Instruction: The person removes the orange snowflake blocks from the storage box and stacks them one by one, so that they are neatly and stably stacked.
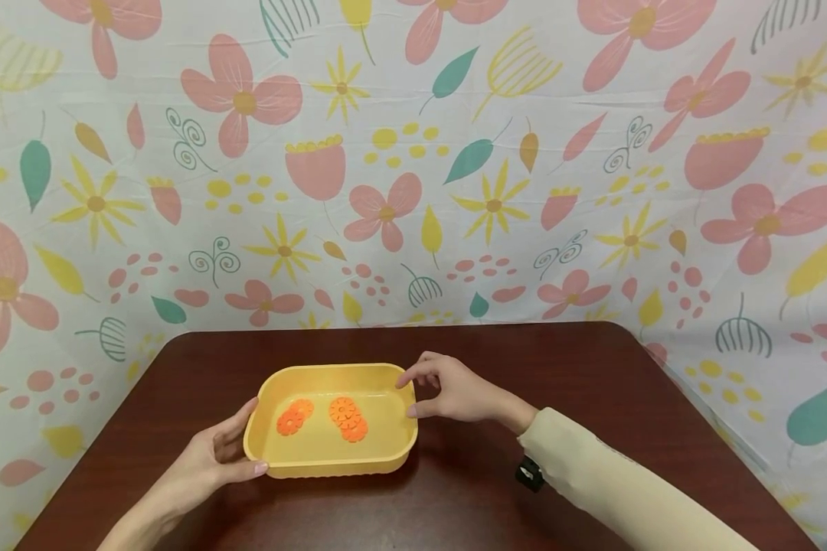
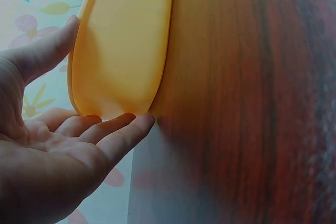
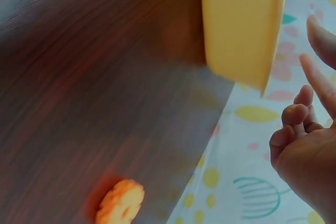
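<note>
Yellow tray point(image 1: 331, 467) sits lower centre. My left hand point(image 1: 207, 459) grips it; my right hand point(image 1: 458, 390), fingers apart, holds nothing.

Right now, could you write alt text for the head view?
A yellow tray holds orange flower-shaped discs, a person's left hand touching its left end, the right hand at its right end. A dark table lies below, a floral sheet behind.
</note>
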The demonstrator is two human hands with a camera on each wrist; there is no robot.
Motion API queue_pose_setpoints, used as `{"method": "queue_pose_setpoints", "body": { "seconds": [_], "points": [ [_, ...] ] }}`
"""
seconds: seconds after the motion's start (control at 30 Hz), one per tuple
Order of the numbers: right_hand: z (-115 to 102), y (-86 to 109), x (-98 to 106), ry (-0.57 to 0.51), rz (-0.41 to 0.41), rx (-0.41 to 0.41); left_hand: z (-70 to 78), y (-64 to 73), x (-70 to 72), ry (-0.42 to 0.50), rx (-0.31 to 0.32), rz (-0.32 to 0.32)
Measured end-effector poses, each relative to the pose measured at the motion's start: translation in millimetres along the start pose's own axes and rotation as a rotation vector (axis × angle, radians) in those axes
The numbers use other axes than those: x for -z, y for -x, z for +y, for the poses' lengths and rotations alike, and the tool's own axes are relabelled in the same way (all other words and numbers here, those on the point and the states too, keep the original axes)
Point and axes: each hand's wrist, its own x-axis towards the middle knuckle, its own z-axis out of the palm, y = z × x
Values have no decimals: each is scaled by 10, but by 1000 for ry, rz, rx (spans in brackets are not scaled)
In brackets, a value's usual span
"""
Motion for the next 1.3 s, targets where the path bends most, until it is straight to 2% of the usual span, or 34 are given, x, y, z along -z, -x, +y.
{"method": "queue_pose_setpoints", "body": {
  "seconds": [0.3, 0.63, 0.8, 0.93, 1.13, 1.3],
  "points": [
    [-128, -258, -178, 18, -69, 1, 8, -2, 7, -9, 5, 5],
    [-101, -484, -375, -21, -98, 53, 19, 4, 2, -9, 12, 6],
    [-95, -581, -457, 4, -112, 68, 19, -1, 2, -13, 9, 12],
    [-120, -657, -492, 40, -131, 51, 22, -6, -2, -16, 8, 17],
    [-134, -744, -571, 33, -182, -4, 3, -3, 0, -11, 2, 5],
    [-121, -820, -618, 52, -208, -13, 7, -2, 5, -19, 8, 14]
  ]
}}
